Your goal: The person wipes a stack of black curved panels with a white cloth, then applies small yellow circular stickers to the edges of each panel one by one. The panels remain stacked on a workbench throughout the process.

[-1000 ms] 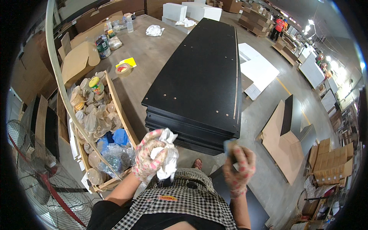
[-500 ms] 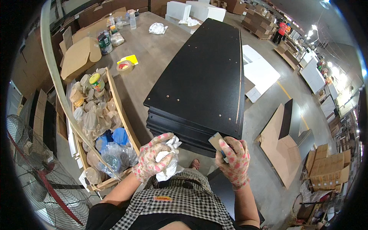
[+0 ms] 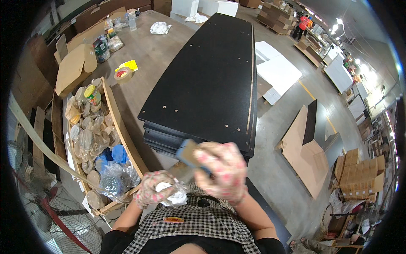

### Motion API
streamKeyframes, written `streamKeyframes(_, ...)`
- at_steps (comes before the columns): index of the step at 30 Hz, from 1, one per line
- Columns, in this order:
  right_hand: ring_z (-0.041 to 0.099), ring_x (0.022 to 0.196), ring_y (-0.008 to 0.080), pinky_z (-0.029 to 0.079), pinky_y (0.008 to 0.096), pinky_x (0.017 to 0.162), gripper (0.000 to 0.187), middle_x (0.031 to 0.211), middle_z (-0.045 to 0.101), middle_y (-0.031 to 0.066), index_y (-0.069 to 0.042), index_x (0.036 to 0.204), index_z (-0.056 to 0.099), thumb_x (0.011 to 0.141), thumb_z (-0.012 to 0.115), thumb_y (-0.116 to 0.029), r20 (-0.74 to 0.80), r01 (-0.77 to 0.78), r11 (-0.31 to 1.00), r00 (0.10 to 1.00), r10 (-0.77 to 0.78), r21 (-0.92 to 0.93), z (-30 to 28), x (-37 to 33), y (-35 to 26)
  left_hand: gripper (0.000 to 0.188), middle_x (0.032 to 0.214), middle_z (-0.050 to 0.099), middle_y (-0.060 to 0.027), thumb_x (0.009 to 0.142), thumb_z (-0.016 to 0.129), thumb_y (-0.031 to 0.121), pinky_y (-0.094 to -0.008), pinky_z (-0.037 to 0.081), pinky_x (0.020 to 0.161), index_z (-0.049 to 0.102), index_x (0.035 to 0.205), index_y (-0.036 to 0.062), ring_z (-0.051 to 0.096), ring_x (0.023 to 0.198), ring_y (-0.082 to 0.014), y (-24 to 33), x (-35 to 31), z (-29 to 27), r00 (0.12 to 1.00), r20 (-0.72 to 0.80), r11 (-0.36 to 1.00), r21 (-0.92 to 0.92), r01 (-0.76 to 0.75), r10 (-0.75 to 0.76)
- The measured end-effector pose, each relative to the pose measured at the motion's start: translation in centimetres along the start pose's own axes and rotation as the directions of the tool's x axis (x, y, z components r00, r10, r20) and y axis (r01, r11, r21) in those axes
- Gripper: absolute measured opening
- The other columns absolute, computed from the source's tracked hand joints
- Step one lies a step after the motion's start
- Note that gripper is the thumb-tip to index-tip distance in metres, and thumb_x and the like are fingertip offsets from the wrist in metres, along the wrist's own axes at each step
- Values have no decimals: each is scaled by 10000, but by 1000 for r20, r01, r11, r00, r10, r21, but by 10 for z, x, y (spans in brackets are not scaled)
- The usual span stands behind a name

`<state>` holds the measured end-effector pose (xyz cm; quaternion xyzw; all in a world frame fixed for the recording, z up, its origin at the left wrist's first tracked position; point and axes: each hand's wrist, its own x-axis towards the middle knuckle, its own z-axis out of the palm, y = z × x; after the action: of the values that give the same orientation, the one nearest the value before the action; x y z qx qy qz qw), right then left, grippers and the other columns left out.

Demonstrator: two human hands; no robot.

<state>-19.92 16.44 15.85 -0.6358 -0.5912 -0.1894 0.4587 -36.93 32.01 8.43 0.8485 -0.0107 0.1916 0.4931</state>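
Note:
A crumpled white cloth is bunched in my left hand, which wears a pink-patterned glove and is low in front of the checked apron. My right hand, gloved alike and smeared by motion, grips a flat scraper-like tool with a tan face and a blue edge; its exact kind is unclear. The tool is near the front edge of a stack of black panels. Small round holes dot the top panel, and a pale line runs along its right side.
To the left, a wooden-edged tray holds several bagged items and a yellow-lidded tub. Tape, bottles and another white cloth are on the table. Cardboard rests on the right floor; a fan stands lower left.
My right hand has swung left with the tool, from the stack's front right corner toward its front middle. My left hand has lowered slightly with the cloth. The whole view has shifted.

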Motion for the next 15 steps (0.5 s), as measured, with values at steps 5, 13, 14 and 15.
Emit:
streamKeyframes(5,588,890,169,484,295,718,332,1065,611,108,-71,1113,598,787,576,-11,-252,-296,874,878,408,385,-62,-3,53,182,980,634,-141,767,639,153,-404,490,815,613,890,21,602,945,-265,23,-3,-6,729,-683,998,61,-3,44)
streamKeyframes(13,574,871,162,483,284,750,299,1055,593,115,53,1128,582,846,579,-48,191,-422,419,851,490,804,-44,45,154,378,1155,557,-143,695,747,136,-398,423,927,622,1047,81,519,1083,-314,40,75,25,619,-765,763,505,404,178)
streamKeyframes(14,573,869,159,480,280,753,300,1056,592,114,54,1130,580,846,582,-41,244,-437,379,854,459,816,-39,50,162,372,1139,557,-124,681,762,132,-409,441,899,634,1028,95,534,1048,-318,38,86,38,641,-758,753,490,439,120)
streamKeyframes(15,571,868,156,478,275,756,301,1057,591,113,56,1132,578,845,586,-35,303,-452,298,849,432,841,-34,55,169,346,1132,560,-109,673,758,118,-404,460,864,650,1001,110,538,1042,-308,40,91,50,676,-732,715,514,473,79)
